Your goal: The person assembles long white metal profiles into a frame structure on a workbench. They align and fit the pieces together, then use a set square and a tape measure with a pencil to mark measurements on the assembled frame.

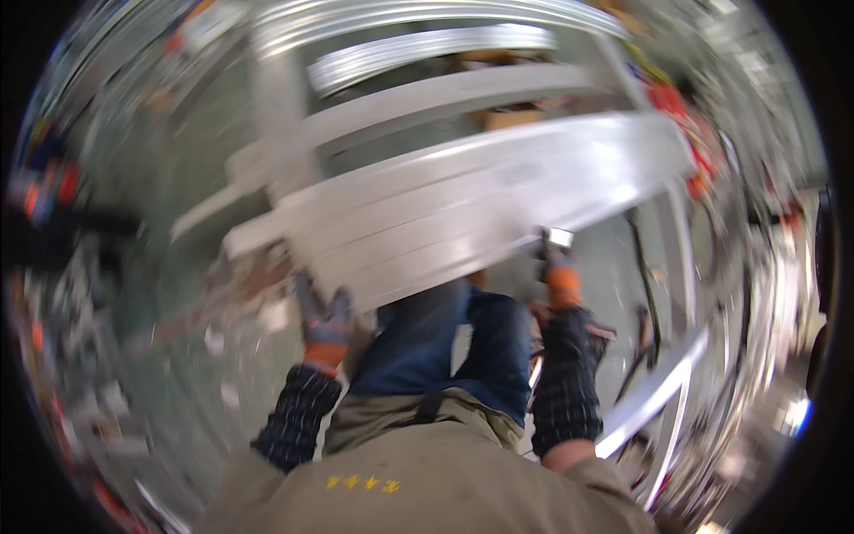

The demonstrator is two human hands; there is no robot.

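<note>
Several long metal profiles (pixel 427 213) lie side by side across a metal frame in front of my legs. My left hand (pixel 325 320), in a grey and orange work glove, is at their near left end with thumb and fingers spread; blur hides whether it touches them. My right hand (pixel 559 263), gloved alike, is at the near long edge of the profiles, closed around a small object with a bright, pale rectangular face (pixel 559 237). What that object is cannot be told.
Behind lie a pale crossbar (pixel 454 93) and a shorter bundle of shiny profiles (pixel 434 50). Red material (pixel 687 133) hangs by the frame's right side. A dark cable (pixel 644 287) runs over the floor at the right. A slanted metal bar (pixel 657 394) stands near my right arm.
</note>
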